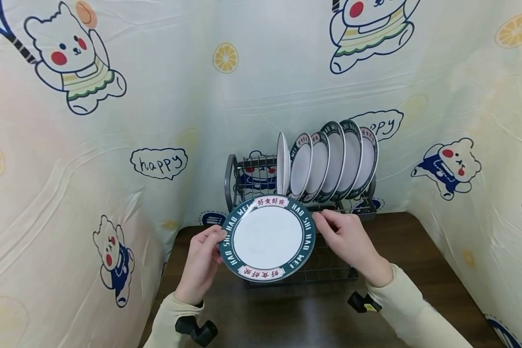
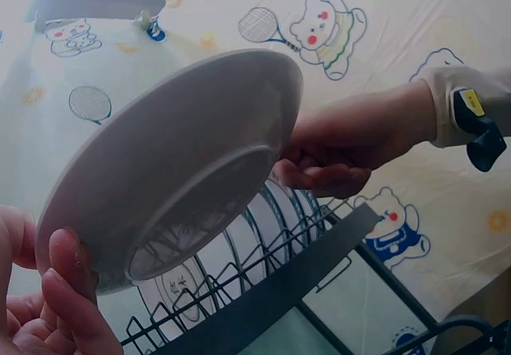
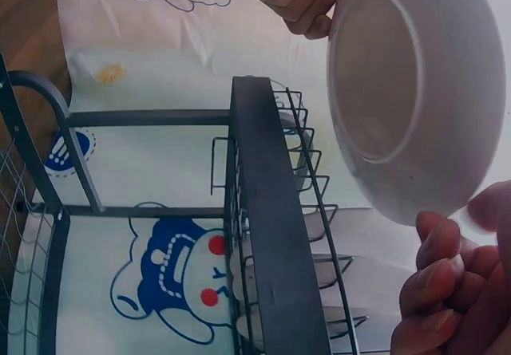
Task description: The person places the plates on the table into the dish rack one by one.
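A round plate (image 1: 267,238) with a white centre and a green lettered rim is held up in front of the dish rack (image 1: 229,181), its face toward the head camera. My left hand (image 1: 201,263) pinches its left rim, thumb on the front. At the upper right rim, my right hand (image 1: 350,240) pinches the edge between thumb and fingers. Both wrist views show the plate's pale underside (image 2: 172,171) with its raised foot ring. Behind it, several similar plates (image 1: 301,166) stand on edge in the rack's upper tier, the leftmost plate (image 1: 282,164) seen nearly edge-on.
The two-tier dark rack stands on a brown wooden table (image 1: 287,314) against a cloth backdrop (image 1: 165,106) printed with bears and oranges. Wire slots (image 1: 256,164) line the upper tier left of the standing plates. The held plate covers part of the rack's front.
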Demonstrator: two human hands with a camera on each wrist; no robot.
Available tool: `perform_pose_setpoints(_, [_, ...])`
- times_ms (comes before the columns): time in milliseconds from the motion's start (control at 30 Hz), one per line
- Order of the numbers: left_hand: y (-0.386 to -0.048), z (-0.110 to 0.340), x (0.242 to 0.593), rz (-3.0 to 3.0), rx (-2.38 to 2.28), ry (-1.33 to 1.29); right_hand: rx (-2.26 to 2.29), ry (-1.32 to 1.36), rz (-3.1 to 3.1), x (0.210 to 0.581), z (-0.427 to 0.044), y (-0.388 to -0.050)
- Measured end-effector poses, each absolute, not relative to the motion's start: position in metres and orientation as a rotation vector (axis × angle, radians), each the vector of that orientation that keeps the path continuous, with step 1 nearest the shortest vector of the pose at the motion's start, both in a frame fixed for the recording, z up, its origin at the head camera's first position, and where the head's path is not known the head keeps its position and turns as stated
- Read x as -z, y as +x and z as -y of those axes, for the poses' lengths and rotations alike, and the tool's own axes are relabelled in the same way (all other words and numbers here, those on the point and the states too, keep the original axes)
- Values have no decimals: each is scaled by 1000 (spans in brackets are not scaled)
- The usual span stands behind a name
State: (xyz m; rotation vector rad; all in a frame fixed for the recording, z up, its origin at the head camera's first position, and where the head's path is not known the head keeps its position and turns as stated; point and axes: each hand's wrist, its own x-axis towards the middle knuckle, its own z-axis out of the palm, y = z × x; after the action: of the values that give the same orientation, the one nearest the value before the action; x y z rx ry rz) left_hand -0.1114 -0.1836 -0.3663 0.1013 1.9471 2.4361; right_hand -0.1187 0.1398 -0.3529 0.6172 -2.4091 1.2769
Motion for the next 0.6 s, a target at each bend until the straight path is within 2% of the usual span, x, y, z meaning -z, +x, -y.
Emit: perform_pose_setpoints(600, [-112, 186, 369, -1994, -2321, 151, -1790, 605, 2502, 350, -136, -119])
